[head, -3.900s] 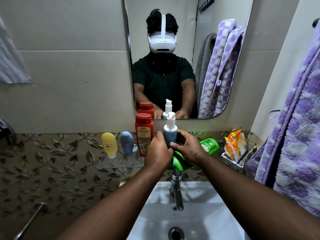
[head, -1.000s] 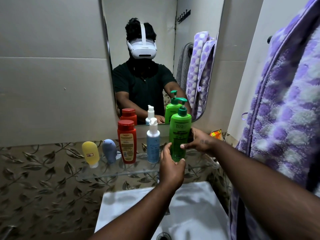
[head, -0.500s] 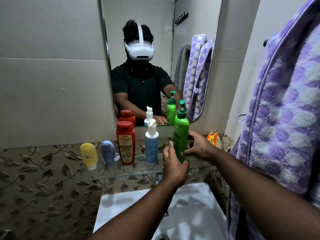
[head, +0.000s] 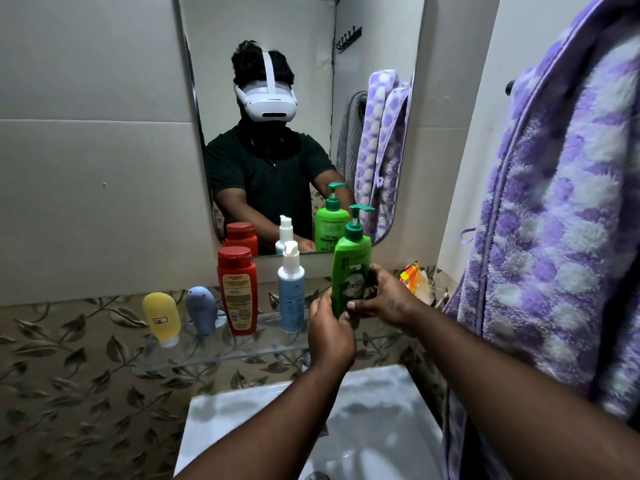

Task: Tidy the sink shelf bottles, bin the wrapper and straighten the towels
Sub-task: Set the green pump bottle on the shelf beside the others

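Centre frame: left hand point(head: 330, 336) and right hand point(head: 385, 299) are gripping the green pump bottle point(head: 350, 268) low down, over the glass shelf point(head: 221, 353).

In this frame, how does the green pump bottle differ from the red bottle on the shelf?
The green pump bottle leans, gripped by the left hand and right hand; the red bottle stands upright, untouched, on the glass shelf. The green pump bottle has a pump head; the red bottle a flat cap. Both carry labels.
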`<act>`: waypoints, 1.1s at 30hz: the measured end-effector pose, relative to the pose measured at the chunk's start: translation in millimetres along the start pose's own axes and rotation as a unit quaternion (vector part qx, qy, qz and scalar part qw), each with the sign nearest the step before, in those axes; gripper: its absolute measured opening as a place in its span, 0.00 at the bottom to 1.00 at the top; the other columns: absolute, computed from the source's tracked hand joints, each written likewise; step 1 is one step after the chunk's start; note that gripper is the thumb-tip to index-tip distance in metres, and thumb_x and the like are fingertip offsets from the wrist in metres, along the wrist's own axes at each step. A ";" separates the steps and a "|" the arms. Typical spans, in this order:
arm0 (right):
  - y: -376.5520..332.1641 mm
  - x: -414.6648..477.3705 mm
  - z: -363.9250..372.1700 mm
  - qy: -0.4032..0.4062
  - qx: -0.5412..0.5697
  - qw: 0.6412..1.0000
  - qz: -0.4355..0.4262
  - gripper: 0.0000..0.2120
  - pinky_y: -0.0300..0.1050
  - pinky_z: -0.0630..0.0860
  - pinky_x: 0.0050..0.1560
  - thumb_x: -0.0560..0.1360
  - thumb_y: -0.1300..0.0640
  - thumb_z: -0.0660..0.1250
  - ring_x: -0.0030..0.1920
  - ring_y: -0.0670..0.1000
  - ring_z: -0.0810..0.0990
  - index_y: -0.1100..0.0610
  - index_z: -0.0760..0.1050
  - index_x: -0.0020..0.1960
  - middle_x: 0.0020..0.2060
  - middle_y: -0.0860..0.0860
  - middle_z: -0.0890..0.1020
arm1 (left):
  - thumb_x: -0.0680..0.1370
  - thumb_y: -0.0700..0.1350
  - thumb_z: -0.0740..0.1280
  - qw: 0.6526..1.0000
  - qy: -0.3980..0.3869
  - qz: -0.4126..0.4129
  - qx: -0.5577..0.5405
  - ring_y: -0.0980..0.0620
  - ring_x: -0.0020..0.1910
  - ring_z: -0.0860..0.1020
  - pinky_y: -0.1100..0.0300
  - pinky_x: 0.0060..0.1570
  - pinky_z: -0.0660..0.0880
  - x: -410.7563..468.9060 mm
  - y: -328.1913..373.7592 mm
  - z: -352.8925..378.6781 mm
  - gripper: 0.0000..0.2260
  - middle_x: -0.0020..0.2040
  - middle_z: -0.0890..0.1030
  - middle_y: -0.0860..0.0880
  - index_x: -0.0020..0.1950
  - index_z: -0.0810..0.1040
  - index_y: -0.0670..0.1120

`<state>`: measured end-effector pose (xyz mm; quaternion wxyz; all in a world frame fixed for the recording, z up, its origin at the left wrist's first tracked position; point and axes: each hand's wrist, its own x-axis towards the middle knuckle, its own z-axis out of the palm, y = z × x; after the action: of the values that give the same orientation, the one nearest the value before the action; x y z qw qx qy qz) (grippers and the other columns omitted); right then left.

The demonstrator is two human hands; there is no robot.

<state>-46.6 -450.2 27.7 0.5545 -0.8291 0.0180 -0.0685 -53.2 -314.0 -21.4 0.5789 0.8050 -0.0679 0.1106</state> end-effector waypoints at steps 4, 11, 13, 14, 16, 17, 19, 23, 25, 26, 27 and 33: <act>4.7 4.4 9.3 0.027 0.001 1.000 0.001 0.31 0.58 0.84 0.54 0.67 0.66 0.80 0.58 0.55 0.82 0.55 0.69 0.64 0.56 0.55 0.82 | 0.79 0.36 0.66 0.999 0.029 -0.021 -0.021 0.50 0.61 0.78 0.50 0.62 0.77 -1.1 1.8 0.9 0.20 0.63 0.80 0.51 0.69 0.74 0.51; 2.5 7.8 13.5 0.053 -0.059 0.997 -0.007 0.31 0.55 0.83 0.57 0.67 0.59 0.81 0.57 0.51 0.82 0.47 0.67 0.61 0.52 0.44 0.81 | 0.80 0.36 0.65 0.998 0.042 -0.051 -0.016 0.49 0.58 0.80 0.54 0.57 0.78 0.8 2.2 5.3 0.18 0.61 0.83 0.50 0.69 0.74 0.50; 1.1 8.8 13.4 0.051 -0.063 0.997 -0.008 0.31 0.58 0.82 0.57 0.67 0.59 0.81 0.58 0.53 0.81 0.49 0.67 0.62 0.54 0.47 0.81 | 0.81 0.37 0.65 0.997 0.042 -0.056 -0.012 0.49 0.59 0.80 0.54 0.58 0.78 2.8 1.4 6.1 0.18 0.62 0.82 0.50 0.69 0.74 0.50; 0.2 9.2 13.6 0.050 -0.063 0.997 -0.008 0.31 0.59 0.82 0.57 0.68 0.60 0.81 0.58 0.53 0.81 0.49 0.67 0.62 0.54 0.47 0.81 | 0.81 0.37 0.65 0.997 0.043 -0.057 -0.013 0.48 0.59 0.80 0.55 0.58 0.77 3.5 0.8 6.3 0.18 0.62 0.82 0.50 0.69 0.75 0.50; -2.0 9.2 14.8 0.048 -0.061 0.997 -0.005 0.31 0.58 0.84 0.54 0.68 0.61 0.80 0.57 0.52 0.81 0.49 0.66 0.62 0.52 0.44 0.80 | 0.80 0.37 0.65 0.997 0.043 -0.057 -0.016 0.47 0.62 0.80 0.56 0.58 0.76 4.2 -0.6 6.6 0.18 0.63 0.82 0.50 0.70 0.74 0.50; -3.2 9.0 15.6 0.050 -0.061 0.997 -0.003 0.31 0.57 0.84 0.53 0.68 0.61 0.80 0.56 0.51 0.81 0.48 0.66 0.62 0.51 0.42 0.79 | 0.81 0.37 0.65 0.997 0.040 -0.060 -0.017 0.47 0.64 0.79 0.55 0.61 0.76 3.9 -1.0 6.8 0.20 0.65 0.81 0.49 0.72 0.73 0.50; -5.8 8.2 18.1 0.055 -0.063 0.996 0.002 0.32 0.56 0.85 0.51 0.68 0.60 0.81 0.55 0.51 0.81 0.49 0.66 0.64 0.50 0.41 0.79 | 0.81 0.37 0.65 0.997 0.033 -0.069 -0.012 0.47 0.70 0.75 0.49 0.68 0.74 1.3 -1.7 7.2 0.26 0.72 0.76 0.49 0.78 0.66 0.50; -8.7 4.2 20.5 0.064 -0.072 0.995 0.012 0.37 0.59 0.84 0.52 0.66 0.60 0.82 0.57 0.53 0.80 0.51 0.67 0.68 0.50 0.41 0.78 | 0.81 0.37 0.64 0.997 0.044 -0.062 -0.009 0.47 0.74 0.70 0.48 0.71 0.71 -14.7 1.1 7.6 0.30 0.77 0.70 0.48 0.81 0.60 0.52; -10.1 1.6 19.9 0.071 -0.071 0.995 0.021 0.36 0.59 0.84 0.51 0.65 0.60 0.83 0.58 0.55 0.81 0.52 0.68 0.67 0.52 0.45 0.79 | 0.80 0.36 0.64 0.997 0.051 -0.059 -0.011 0.47 0.74 0.70 0.49 0.70 0.71 -25.3 2.9 6.4 0.31 0.78 0.68 0.49 0.81 0.58 0.53; -11.4 0.3 19.2 0.078 -0.081 0.993 0.021 0.34 0.58 0.84 0.51 0.65 0.59 0.83 0.57 0.55 0.81 0.52 0.69 0.65 0.53 0.47 0.80 | 0.80 0.36 0.64 0.997 0.051 -0.056 -0.015 0.48 0.74 0.70 0.50 0.69 0.72 -31.0 3.9 5.5 0.32 0.77 0.68 0.50 0.81 0.58 0.53; -12.8 -0.9 18.6 0.090 -0.100 0.991 0.019 0.33 0.56 0.84 0.51 0.65 0.57 0.83 0.56 0.54 0.82 0.51 0.70 0.63 0.53 0.48 0.81 | 0.80 0.36 0.64 0.997 0.051 -0.052 -0.020 0.49 0.74 0.70 0.50 0.69 0.72 -36.6 4.7 4.8 0.32 0.77 0.68 0.51 0.81 0.58 0.54; -22.7 -12.9 16.7 0.182 -0.171 0.968 0.036 0.25 0.55 0.83 0.45 0.65 0.55 0.83 0.45 0.57 0.84 0.52 0.70 0.53 0.46 0.54 0.83 | 0.78 0.37 0.65 0.996 0.068 -0.019 -0.049 0.51 0.66 0.75 0.54 0.62 0.76 -61.1 8.7 1.1 0.25 0.70 0.72 0.52 0.73 0.68 0.53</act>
<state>-58.2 -424.7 41.1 0.3938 -0.8841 0.1597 -0.1945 -114.2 -319.0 -29.4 0.6229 0.7675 -0.0185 0.1504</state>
